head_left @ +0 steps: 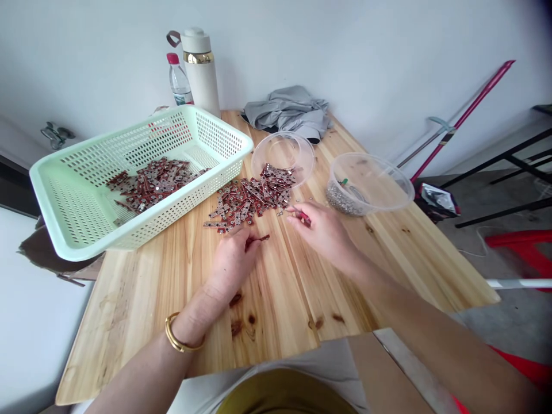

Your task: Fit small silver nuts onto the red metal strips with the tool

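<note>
My left hand (235, 256) is closed on a small dark red strip (264, 237), whose end sticks out past the fingertips, just in front of the pile. My right hand (317, 227) pinches a thin tool with a red handle (305, 218); its tip points left toward a few small metal bits (281, 212) on the wood. Behind both hands lies a pile of red-brown strips with metal studs (245, 201), partly spilling from a clear round tub lying on its side (302, 152). To the right, a tilted clear bowl (379, 184) holds many small metal pieces (345, 198).
A pale green basket (142, 236) with more strips stands at the left. At the back are a white flask (202, 83), a plastic bottle (179, 80) and a grey cloth (288, 109). The wooden table (276, 310) has its front edge near my body.
</note>
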`<state>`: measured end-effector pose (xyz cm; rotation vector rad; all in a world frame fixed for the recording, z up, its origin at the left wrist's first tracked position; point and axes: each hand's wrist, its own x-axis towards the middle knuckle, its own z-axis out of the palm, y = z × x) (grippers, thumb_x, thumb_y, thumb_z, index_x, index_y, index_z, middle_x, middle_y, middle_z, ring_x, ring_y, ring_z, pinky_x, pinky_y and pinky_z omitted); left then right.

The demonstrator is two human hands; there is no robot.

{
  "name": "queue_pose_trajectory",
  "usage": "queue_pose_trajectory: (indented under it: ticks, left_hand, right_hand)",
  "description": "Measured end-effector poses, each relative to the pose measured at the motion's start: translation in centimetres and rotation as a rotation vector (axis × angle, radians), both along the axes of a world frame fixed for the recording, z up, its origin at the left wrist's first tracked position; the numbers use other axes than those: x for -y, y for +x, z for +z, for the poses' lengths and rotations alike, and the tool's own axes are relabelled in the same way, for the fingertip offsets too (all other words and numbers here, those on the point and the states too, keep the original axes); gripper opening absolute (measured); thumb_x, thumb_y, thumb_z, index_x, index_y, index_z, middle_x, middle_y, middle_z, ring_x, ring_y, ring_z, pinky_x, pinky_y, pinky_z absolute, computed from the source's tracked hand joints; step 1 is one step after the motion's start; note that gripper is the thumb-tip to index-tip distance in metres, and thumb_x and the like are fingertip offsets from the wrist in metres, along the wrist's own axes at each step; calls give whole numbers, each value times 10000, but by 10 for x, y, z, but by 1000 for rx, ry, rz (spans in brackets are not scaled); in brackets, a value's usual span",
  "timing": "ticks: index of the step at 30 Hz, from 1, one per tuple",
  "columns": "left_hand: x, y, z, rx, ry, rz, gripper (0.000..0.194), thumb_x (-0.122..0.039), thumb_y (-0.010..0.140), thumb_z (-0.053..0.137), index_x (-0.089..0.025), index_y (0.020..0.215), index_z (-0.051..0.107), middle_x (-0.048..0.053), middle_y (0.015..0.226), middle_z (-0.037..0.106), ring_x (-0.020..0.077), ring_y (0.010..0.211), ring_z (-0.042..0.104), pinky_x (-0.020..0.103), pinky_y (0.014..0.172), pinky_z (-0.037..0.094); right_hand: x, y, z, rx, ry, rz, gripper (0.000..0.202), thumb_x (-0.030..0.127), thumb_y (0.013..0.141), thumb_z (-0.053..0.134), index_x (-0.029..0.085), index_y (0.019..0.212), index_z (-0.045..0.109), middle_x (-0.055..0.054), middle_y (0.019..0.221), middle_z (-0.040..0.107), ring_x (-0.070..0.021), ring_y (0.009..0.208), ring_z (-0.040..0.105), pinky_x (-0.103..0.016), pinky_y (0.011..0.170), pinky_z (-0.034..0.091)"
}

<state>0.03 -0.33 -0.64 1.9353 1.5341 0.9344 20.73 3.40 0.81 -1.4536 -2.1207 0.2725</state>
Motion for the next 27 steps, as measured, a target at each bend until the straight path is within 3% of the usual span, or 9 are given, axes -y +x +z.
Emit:
queue_pose_trajectory:
  ticks: [4,8,11,17,22,27]
  left_hand:
    - [0,-2,-2,12,40,7,159,-30,783,641,-172,714,624,-1,740,637,139,708,593,255,694,470]
    - [1,-1,-2,9,47,-4,161,-20,781,629,-172,730,628,6,751,638,143,708,591,263,688,472]
    - [2,-1,-2,-10,45,-9,159,-32,795,618,-169,715,618,14,742,635,156,725,595,276,690,465]
    - [2,-1,-1,-56,35,-24,136,-54,808,619,-169,736,625,24,761,644,165,729,591,285,684,456]
    - [2,-1,-1,-53,47,-15,141,-46,799,633,-167,727,631,25,753,647,164,719,599,283,681,467]
    - [3,-2,-3,-41,65,-22,124,-67,816,642,-176,764,672,34,799,670,173,763,626,289,710,488]
  right_hand:
    - [-24,0,1,249,38,19,153,201,912,538,208,918,690,-51,933,695,-193,818,631,-294,694,436]
    - [-19,-8,5,424,66,89,245,135,917,499,215,1041,694,-59,1015,697,-191,817,635,-292,640,399]
    - [-16,-5,7,413,52,128,233,157,927,508,221,1053,694,-55,1006,697,-191,815,639,-292,645,403]
    - [-35,6,3,222,104,56,179,229,945,510,201,937,687,-54,967,670,-183,840,623,-281,715,424]
    - [-44,-8,0,378,82,42,170,225,933,508,217,947,677,-50,1024,657,-177,793,608,-284,613,358]
    - [-47,-14,5,402,53,20,115,177,873,545,185,829,651,-60,940,656,-179,764,594,-289,615,345]
